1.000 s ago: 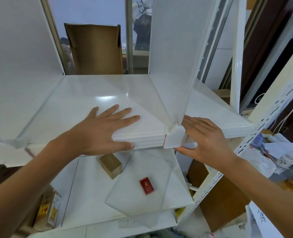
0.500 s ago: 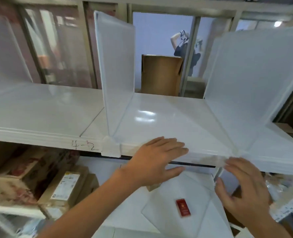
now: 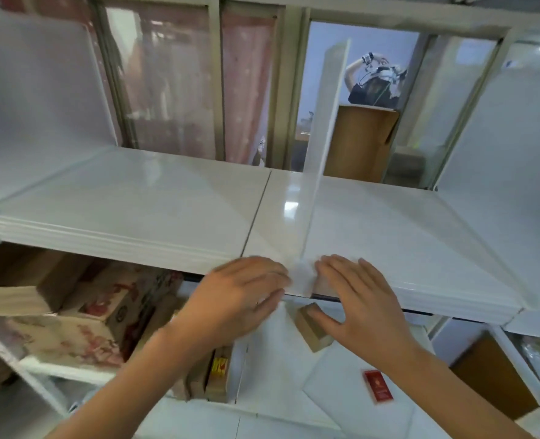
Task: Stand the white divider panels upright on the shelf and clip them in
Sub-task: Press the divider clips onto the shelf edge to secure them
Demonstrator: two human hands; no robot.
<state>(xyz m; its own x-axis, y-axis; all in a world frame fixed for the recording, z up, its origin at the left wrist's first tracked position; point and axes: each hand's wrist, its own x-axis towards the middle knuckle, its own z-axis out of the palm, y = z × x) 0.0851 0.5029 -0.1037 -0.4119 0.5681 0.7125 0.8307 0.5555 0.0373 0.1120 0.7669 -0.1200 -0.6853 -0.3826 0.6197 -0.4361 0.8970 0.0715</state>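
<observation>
A white divider panel [image 3: 322, 147] stands upright on the white shelf [image 3: 142, 204], seen nearly edge-on, with its white clip [image 3: 302, 278] over the shelf's front lip. My left hand [image 3: 240, 296] lies flat just left of the clip, fingers together and blurred. My right hand [image 3: 357, 299] rests just right of it, fingers spread on the shelf edge. Neither hand grips anything. Another upright divider [image 3: 37, 99] stands at the far left and a third [image 3: 512, 147] at the far right.
On the lower shelf lie loose flat white panels [image 3: 351, 388], a small wooden block [image 3: 313, 327] and a red packet [image 3: 377, 384]. Cardboard boxes [image 3: 104, 315] fill the lower left. Behind the shelf stand a brown carton [image 3: 360, 141] and a person [image 3: 374, 80].
The view swung left, from the right-hand divider to the middle one. Both hands moved left along the shelf edge and now flank the middle divider's clip.
</observation>
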